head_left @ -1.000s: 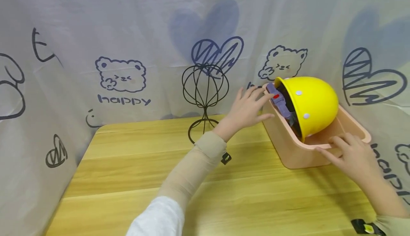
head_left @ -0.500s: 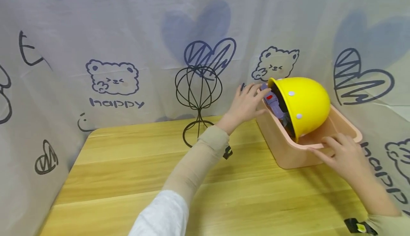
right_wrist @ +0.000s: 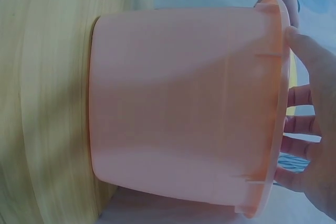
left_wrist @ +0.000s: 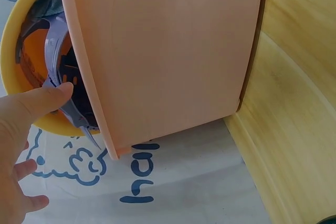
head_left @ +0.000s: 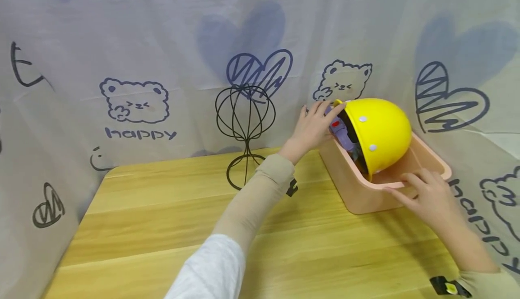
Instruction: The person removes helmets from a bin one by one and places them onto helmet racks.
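Note:
A yellow hard hat (head_left: 383,132) lies tilted on its side in a pink plastic bin (head_left: 345,184), its opening facing left. Inside it shows a purple headband (head_left: 340,133) with a red spot. My left hand (head_left: 309,127) reaches to the hat's brim at the bin's far left corner, fingers spread. In the left wrist view its thumb (left_wrist: 50,98) lies over the purple headband; whether it touches is unclear. My right hand (head_left: 432,200) holds the bin's near rim, thumb outside and fingers (right_wrist: 299,124) curled over the inner side.
A black wire stand (head_left: 246,141) with a round cage top stands left of the left hand, near the table's back edge. The bin is on the right of a wooden table (head_left: 162,227). A printed curtain (head_left: 174,42) hangs behind and at both sides.
My left hand has come closer to the hat, its fingers now at the brim. The head view has swung slightly right. My right hand stays on the bin's rim.

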A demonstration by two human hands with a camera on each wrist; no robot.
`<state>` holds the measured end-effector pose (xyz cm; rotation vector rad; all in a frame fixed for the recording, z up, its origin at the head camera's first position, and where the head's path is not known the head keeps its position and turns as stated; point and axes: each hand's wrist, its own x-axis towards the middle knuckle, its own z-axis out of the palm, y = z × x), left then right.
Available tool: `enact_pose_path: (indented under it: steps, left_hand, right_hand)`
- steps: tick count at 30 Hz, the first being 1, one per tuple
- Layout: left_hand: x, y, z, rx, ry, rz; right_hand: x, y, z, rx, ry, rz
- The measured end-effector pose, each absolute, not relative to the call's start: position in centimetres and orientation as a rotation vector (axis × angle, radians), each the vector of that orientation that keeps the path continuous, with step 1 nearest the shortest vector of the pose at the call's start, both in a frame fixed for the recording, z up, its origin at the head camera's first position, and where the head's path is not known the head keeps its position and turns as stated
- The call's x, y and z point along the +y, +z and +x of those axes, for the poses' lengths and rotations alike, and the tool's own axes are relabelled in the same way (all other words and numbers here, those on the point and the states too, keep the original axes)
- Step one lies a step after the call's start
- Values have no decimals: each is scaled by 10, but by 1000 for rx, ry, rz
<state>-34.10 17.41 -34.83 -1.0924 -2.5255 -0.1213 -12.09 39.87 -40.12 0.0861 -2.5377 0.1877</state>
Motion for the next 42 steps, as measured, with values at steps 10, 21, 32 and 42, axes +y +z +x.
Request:
enact_pose_path:
  steps: [10, 21, 32, 42]
  left_hand:
    - [183, -354, -349, -2521, -137, -1106]
    - [182, -355, -353, -2378, -116, -1242]
    - [183, -350, -351, -2196, -267, -1533]
    - [183, -346, -341, -2097, -109, -1573]
  right_hand:
    - [401, -403, -121, -2458, 189, 158]
    - [403, -407, -121, -2417, 197, 186]
    - [405, -410, -123, -2351, 221, 211]
    - [404, -413, -127, -2308, 240, 232]
